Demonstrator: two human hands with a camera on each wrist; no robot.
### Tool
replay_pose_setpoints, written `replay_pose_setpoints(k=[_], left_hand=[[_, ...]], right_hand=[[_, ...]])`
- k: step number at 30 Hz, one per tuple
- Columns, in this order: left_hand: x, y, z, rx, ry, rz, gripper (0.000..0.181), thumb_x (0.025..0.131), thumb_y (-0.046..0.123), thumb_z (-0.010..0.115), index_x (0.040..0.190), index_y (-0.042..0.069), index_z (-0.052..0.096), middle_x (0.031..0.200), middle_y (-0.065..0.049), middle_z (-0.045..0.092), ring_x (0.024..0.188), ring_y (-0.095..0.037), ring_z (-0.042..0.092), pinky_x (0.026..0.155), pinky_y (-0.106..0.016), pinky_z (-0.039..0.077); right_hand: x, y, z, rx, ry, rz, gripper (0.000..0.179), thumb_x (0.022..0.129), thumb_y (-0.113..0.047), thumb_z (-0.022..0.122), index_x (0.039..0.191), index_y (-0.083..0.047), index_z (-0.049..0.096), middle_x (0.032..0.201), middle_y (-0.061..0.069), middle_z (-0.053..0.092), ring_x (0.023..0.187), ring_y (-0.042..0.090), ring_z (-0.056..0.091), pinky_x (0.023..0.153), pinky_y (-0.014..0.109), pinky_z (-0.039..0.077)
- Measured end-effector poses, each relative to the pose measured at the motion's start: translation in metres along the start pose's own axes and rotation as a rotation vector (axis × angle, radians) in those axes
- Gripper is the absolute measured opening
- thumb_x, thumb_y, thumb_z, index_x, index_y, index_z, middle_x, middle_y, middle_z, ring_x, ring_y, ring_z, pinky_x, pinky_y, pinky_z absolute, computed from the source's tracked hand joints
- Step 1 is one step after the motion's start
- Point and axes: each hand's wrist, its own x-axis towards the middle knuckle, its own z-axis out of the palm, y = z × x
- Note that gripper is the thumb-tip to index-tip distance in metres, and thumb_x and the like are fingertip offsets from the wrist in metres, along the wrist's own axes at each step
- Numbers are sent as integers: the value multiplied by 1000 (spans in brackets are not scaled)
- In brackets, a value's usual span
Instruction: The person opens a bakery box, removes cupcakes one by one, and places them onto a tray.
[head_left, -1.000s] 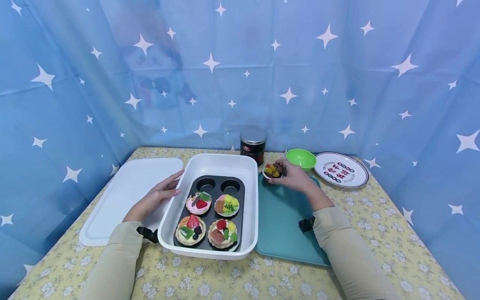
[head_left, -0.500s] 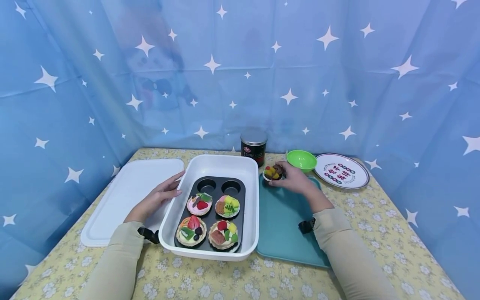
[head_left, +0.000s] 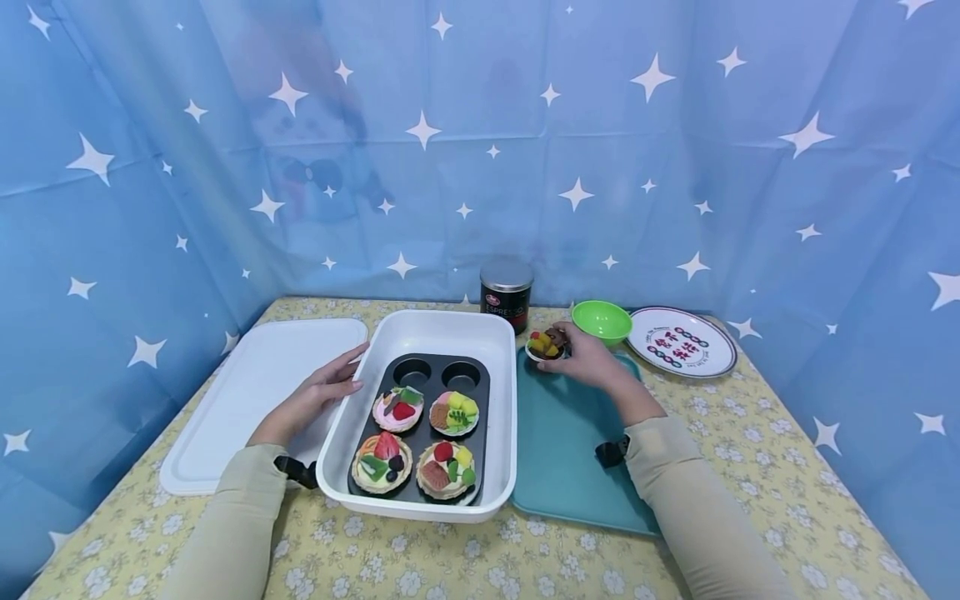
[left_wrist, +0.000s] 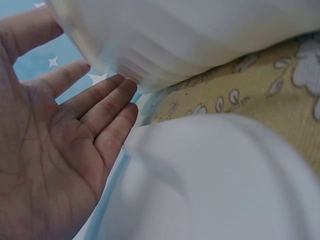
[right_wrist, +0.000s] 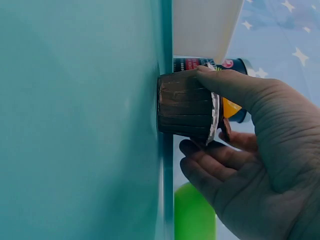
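Observation:
My right hand [head_left: 588, 357] pinches a cupcake [head_left: 545, 344] at the far left corner of the teal tray [head_left: 577, 450]. In the right wrist view, the cupcake's brown pleated cup [right_wrist: 185, 105] stands with its base on the tray, thumb on one side and fingers on the other. Yellow and red fruit pieces top it. My left hand [head_left: 318, 396] rests its fingers, nearly straight, against the left wall of a deep white tub [head_left: 501, 400]. Inside the tub lies a black muffin pan [head_left: 420, 425]. Several fruit tarts [head_left: 397, 408] fill its nearer cups; the two far cups are bare.
A white lid [head_left: 255, 400] lies left of the tub. Behind the teal tray stand a dark espresso tin [head_left: 506, 296] and a green bowl [head_left: 602, 321]. A printed plate [head_left: 681, 342] lies at the back right. A blue starred curtain [head_left: 480, 167] encloses the table.

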Motion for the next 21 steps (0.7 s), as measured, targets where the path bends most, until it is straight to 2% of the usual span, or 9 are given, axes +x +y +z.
replay_pose_setpoints(k=[9, 21], left_hand=[[0, 0, 0, 1, -6, 11, 69, 103, 21, 55, 162, 30, 22, 164, -14, 24, 150, -39, 23, 116, -63, 20], [-2, 3, 1, 6, -3, 9, 70, 102, 22, 56, 163, 28, 21, 164, -15, 25, 149, -39, 23, 116, -63, 20]], right_hand=[[1, -3, 0, -9, 0, -38, 85, 86, -34, 81, 150, 0, 38, 137, 22, 52, 122, 37, 53, 100, 54, 46], [-2, -9, -2, -26, 24, -75, 85, 87, -39, 79, 150, 1, 39, 139, 22, 51, 120, 36, 54, 98, 54, 47]])
